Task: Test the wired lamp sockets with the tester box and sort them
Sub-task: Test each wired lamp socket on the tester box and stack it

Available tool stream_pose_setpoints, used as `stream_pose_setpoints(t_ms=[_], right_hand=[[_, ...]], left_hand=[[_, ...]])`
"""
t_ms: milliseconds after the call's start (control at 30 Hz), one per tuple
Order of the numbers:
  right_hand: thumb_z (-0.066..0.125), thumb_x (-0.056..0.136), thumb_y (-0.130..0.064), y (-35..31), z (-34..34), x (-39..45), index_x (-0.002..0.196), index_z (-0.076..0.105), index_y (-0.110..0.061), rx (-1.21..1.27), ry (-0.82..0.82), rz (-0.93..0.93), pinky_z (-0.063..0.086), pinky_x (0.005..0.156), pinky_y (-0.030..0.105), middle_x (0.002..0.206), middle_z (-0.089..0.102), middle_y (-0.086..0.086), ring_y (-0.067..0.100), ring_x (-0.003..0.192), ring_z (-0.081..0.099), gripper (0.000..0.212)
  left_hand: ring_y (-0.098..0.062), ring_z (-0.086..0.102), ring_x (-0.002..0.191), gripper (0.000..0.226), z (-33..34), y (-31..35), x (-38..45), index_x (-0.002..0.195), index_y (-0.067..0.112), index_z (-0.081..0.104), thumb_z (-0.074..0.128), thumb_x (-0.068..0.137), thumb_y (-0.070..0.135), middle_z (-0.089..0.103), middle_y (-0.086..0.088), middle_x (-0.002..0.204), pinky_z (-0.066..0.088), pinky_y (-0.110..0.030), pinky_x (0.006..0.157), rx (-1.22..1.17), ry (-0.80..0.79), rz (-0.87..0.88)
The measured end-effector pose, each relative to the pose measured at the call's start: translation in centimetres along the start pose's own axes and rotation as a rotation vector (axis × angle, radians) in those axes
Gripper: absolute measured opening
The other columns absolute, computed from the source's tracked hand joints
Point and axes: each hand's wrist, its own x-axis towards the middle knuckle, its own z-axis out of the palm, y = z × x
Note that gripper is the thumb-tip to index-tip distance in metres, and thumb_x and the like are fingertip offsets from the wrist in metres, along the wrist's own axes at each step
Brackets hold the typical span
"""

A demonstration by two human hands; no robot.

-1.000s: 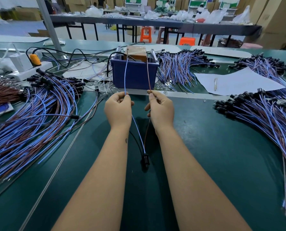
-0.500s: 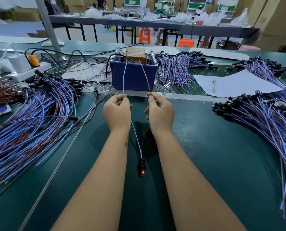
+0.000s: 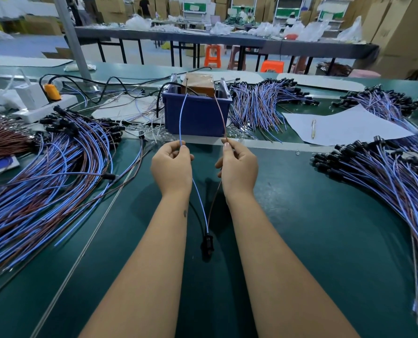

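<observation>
The glow seen half a second ago in the socket (image 3: 207, 242), hanging near between the forearms, is gone. Blue wire (image 3: 181, 118) is pinched by the left hand (image 3: 171, 167), brown wire (image 3: 221, 115) by the right hand (image 3: 238, 170), both reaching the tester box (image 3: 197, 111); sorting seems next.

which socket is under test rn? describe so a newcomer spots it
Start at the blue tester box mid-table. Its near side faces the left hand and right hand. The black socket hangs between the forearms on blue and brown leads, apart from the side piles.

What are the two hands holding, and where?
One wired lamp socket, by its wires: the left hand pinches the blue wire, the right hand the brown wire.
</observation>
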Motion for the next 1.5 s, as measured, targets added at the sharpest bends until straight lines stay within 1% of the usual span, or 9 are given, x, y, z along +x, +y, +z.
stream_pose_setpoints(t_ms=[167,300,433,600,933,1133,1367,1433,1500], right_hand=[[0.049,0.099,-0.025,-0.11,-0.05,-0.13,0.105,0.069,-0.029,-0.001,0.014,0.012,0.056,0.069,0.046,0.056,0.058,-0.005,0.013,0.053,0.053,0.021],[0.048,0.099,-0.024,-0.17,-0.15,-0.15,0.106,0.069,-0.026,0.005,0.029,0.001,0.054,0.068,0.043,0.054,0.057,-0.006,0.011,0.050,0.051,0.022],[0.048,0.099,-0.024,-0.15,-0.20,-0.19,0.101,0.068,-0.029,-0.001,0.031,-0.010,0.054,0.068,0.042,0.054,0.057,-0.006,0.009,0.048,0.050,0.021],[0.049,0.099,-0.023,-0.05,-0.16,-0.03,0.105,0.069,-0.025,0.011,0.036,0.006,0.055,0.070,0.044,0.053,0.057,-0.005,0.009,0.049,0.051,0.022],[0.050,0.097,-0.027,0.20,-0.02,-0.04,0.107,0.071,-0.028,-0.040,-0.024,-0.006,0.057,0.068,0.047,0.051,0.055,-0.009,0.012,0.056,0.056,0.023],[0.048,0.099,-0.027,0.22,-0.15,-0.24,0.108,0.070,-0.029,-0.066,-0.039,-0.031,0.058,0.066,0.043,0.056,0.058,-0.008,0.010,0.058,0.059,0.024],[0.049,0.098,-0.027,0.36,-0.14,-0.07,0.105,0.070,-0.029,-0.047,-0.036,-0.028,0.056,0.065,0.040,0.054,0.057,-0.008,0.009,0.055,0.057,0.023],[0.050,0.098,-0.027,0.32,-0.03,-0.05,0.106,0.070,-0.028,-0.036,-0.032,-0.046,0.055,0.064,0.038,0.056,0.059,-0.009,0.007,0.055,0.057,0.022],[0.053,0.097,-0.024,0.20,0.22,-0.13,0.107,0.071,-0.024,-0.039,-0.055,-0.107,0.054,0.067,0.036,0.069,0.067,-0.008,0.008,0.063,0.061,0.021]], left_hand=[[0.003,0.060,0.052,0.017,0.01,-0.05,0.01,0.082,0.025,0.064,0.058,0.090,0.011,0.064,0.010,0.058,0.055,-0.032,0.071,-0.001,0.002,-0.002],[0.002,0.060,0.054,0.017,-0.02,-0.05,0.02,0.082,0.026,0.064,0.058,0.090,0.012,0.064,0.009,0.058,0.056,-0.033,0.072,0.003,0.002,0.000],[-0.003,0.062,0.058,0.015,-0.03,-0.02,-0.01,0.084,0.024,0.065,0.058,0.090,0.012,0.064,0.009,0.058,0.056,-0.035,0.074,0.013,0.003,0.000],[-0.009,0.063,0.062,0.013,-0.06,0.07,-0.05,0.086,0.020,0.065,0.057,0.089,0.011,0.065,0.007,0.061,0.056,-0.036,0.076,0.005,-0.001,-0.001],[-0.004,0.060,0.057,0.012,-0.15,0.03,0.05,0.090,0.019,0.066,0.057,0.091,0.011,0.066,0.007,0.062,0.052,-0.025,0.066,-0.031,0.043,-0.003],[-0.001,0.060,0.056,0.013,-0.26,-0.08,0.12,0.090,0.022,0.066,0.057,0.092,0.012,0.066,0.008,0.063,0.049,-0.019,0.061,-0.033,0.059,-0.003],[0.002,0.060,0.055,0.012,-0.20,0.05,0.04,0.093,0.018,0.066,0.057,0.092,0.011,0.067,0.005,0.067,0.049,-0.019,0.062,-0.044,0.070,0.001],[0.001,0.062,0.059,0.012,-0.26,0.13,-0.04,0.092,0.019,0.066,0.058,0.092,0.010,0.067,0.007,0.066,0.052,-0.020,0.062,-0.040,0.015,0.035],[-0.001,0.064,0.063,0.016,0.01,0.37,-0.44,0.090,0.022,0.067,0.059,0.092,0.008,0.068,0.009,0.067,0.053,-0.020,0.061,-0.039,-0.152,0.082]])
